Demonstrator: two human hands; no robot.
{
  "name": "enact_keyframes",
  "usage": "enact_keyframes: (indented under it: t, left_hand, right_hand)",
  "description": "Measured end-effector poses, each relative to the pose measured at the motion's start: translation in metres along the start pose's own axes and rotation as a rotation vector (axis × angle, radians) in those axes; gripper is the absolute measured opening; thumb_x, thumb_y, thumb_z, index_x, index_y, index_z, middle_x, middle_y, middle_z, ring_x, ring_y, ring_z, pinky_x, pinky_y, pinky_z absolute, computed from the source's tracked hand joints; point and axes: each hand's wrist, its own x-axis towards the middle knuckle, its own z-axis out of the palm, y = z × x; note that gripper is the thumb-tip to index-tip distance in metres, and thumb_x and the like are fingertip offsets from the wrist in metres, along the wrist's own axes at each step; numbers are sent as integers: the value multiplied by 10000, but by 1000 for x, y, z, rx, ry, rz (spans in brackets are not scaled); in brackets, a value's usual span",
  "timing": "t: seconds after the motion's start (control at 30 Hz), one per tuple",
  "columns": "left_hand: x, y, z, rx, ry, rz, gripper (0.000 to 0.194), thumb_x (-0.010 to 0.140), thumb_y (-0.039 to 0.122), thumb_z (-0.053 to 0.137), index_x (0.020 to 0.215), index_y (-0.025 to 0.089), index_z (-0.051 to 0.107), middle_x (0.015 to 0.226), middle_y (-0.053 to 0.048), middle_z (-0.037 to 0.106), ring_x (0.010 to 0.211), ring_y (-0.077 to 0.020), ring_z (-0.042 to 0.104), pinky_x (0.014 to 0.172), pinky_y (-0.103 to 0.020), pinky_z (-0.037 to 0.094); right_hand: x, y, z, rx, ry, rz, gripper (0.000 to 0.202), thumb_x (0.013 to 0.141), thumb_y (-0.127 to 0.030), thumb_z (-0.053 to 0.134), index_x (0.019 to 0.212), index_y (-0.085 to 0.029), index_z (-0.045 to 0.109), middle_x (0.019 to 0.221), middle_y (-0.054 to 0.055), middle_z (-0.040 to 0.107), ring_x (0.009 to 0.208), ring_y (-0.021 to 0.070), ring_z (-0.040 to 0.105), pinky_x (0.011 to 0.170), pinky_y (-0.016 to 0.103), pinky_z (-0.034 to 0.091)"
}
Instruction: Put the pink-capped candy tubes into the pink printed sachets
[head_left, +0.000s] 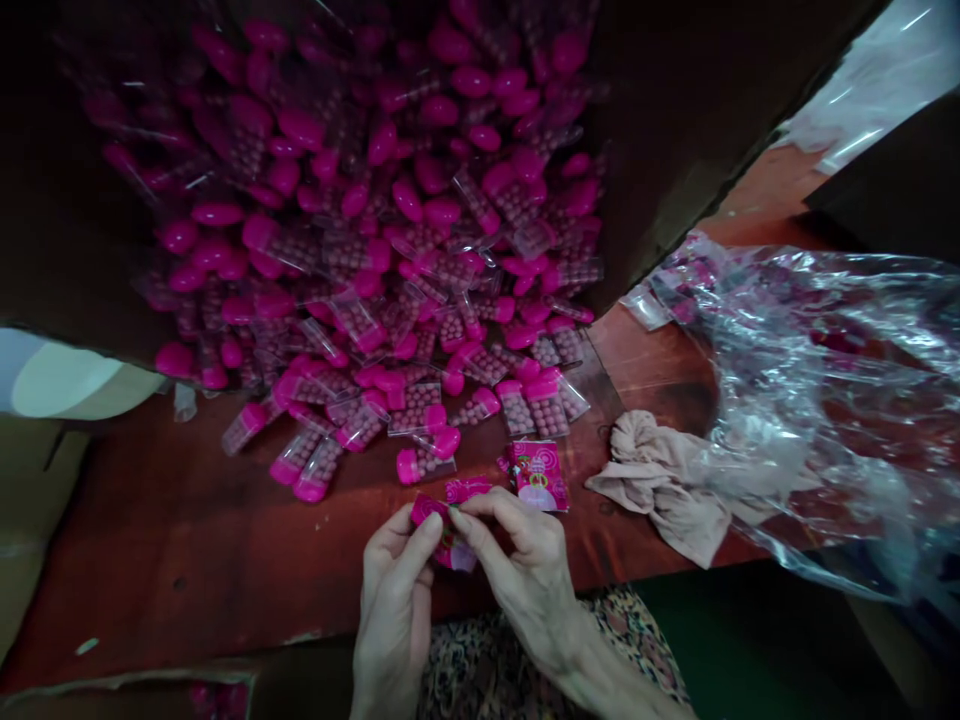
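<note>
Near the table's front edge, my left hand pinches a small pink printed label between thumb and fingers. My right hand is closed on the label's other side, its thumb and index fingertip meeting at the upper edge. Just beyond my fingers lies another pink printed piece, partly hidden by them. More pink printed labels rest beyond my right hand. Several small clear packs of pinkish beads with pink caps are spread on the table past both hands.
A big dark box lies open towards me, with a heap of capped packs spilling out. On the right are a crumpled beige cloth and clear plastic film. A white round container stands left on the reddish table.
</note>
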Motion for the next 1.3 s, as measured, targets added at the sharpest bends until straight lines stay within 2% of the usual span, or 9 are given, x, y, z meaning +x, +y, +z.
enact_keyframes:
  t: [0.1,0.33,0.53,0.7,0.8,0.9,1.03,1.13,1.3]
  left_hand:
    - [2,0,-7,-35,61,-27,158,584,174,768,728,137,714,657,-28,684,620,-117,609,599,-194,485]
    - [4,0,-8,-103,56,-14,171,611,182,761,770,136,719,724,-52,714,686,-135,643,645,-215,503]
    - [6,-1,-9,-110,112,17,185,539,234,806,669,141,713,635,-37,703,586,-123,625,587,-211,503]
    - [9,2,-15,-102,143,78,185,490,201,823,623,153,706,584,-4,682,543,-99,603,566,-185,496]
    - [10,4,-15,-93,169,106,206,472,175,830,632,148,702,595,1,682,555,-94,602,578,-181,497]
    - [12,6,-17,-106,187,108,219,503,203,823,674,144,700,638,-11,700,577,-103,616,595,-200,505]
    - [16,13,-22,-173,256,147,246,499,225,832,678,150,683,648,3,703,602,-98,627,630,-197,509]
    - [21,19,-26,-228,272,135,262,489,242,839,674,152,677,661,1,707,615,-106,636,641,-209,516]
    - [27,25,-35,-287,304,145,255,481,263,841,635,162,664,634,10,699,579,-111,632,607,-218,521]
  right_hand:
    - [0,3,4,-34,-29,0,115,837,-168,563,754,-146,641,662,16,642,602,122,598,568,202,451]
    - [3,1,11,-9,-20,59,162,851,-204,528,735,-165,634,620,-5,627,543,108,560,533,197,446]
    - [3,-7,14,153,-112,313,129,750,-270,644,833,-174,665,648,-16,624,562,114,554,515,203,441]
    - [7,-9,14,251,-211,428,180,750,-317,660,668,-159,640,573,-37,565,538,94,488,505,196,387]
    - [12,-9,15,235,-256,382,258,831,-344,573,663,-155,628,553,-39,531,521,89,461,495,199,363]
    - [17,-8,17,77,-242,221,330,903,-339,457,667,-164,607,553,-32,506,519,99,461,505,212,367]
    - [30,1,26,-272,-6,14,232,892,-329,471,985,-159,599,867,71,579,772,196,562,676,304,461]
    - [39,13,35,-493,11,4,357,856,-332,526,1154,-135,526,1094,158,519,879,268,568,706,384,485]
    - [47,23,37,-395,32,5,195,822,-226,569,1005,-166,595,1025,108,553,885,243,579,769,378,487]
